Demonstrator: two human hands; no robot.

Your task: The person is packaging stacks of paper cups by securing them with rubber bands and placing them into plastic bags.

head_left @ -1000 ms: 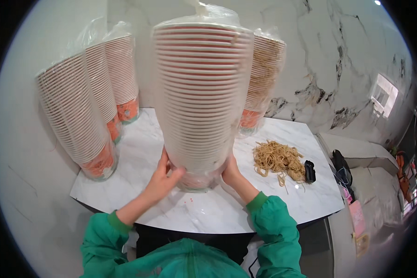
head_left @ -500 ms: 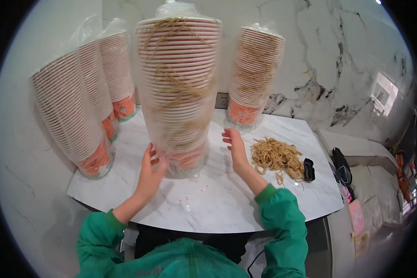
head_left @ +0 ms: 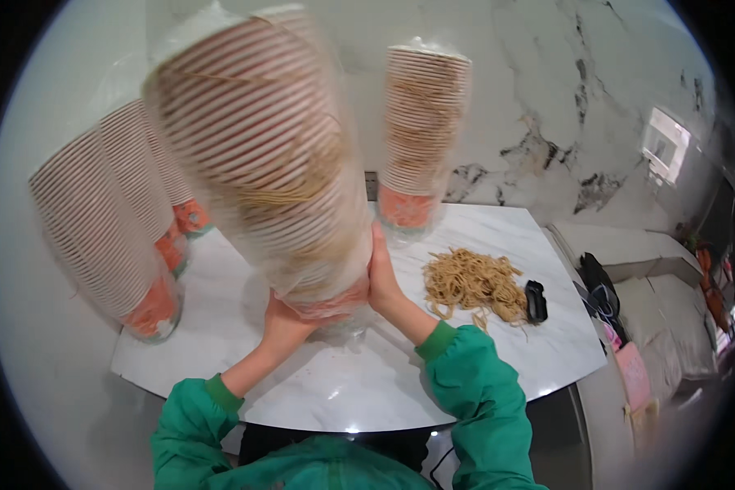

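A tall stack of nested paper cups [head_left: 245,122] in a clear plastic bag leans to the left between my hands. Tan rubber bands lie in loops about its side, and its lowest cup is orange. My left hand [head_left: 290,325] grips the lower end from the left, its fingers partly hidden behind the stack. On the other side, my right hand [head_left: 384,276] presses against the bag near the bottom. Whether the base touches the white marbled table [head_left: 367,392] I cannot tell.
Several bagged cup stacks [head_left: 98,220] stand at the left. Another bagged stack [head_left: 425,122] with rubber bands stands at the back right, by the marbled wall [head_left: 514,73]. A heap of tan rubber bands [head_left: 469,282] lies at the right beside a small black object [head_left: 536,302].
My hands, apart before with the left at the bag's edge, have closed on the stack's lower end. The upright stack has tipped left, its top nearer to me.
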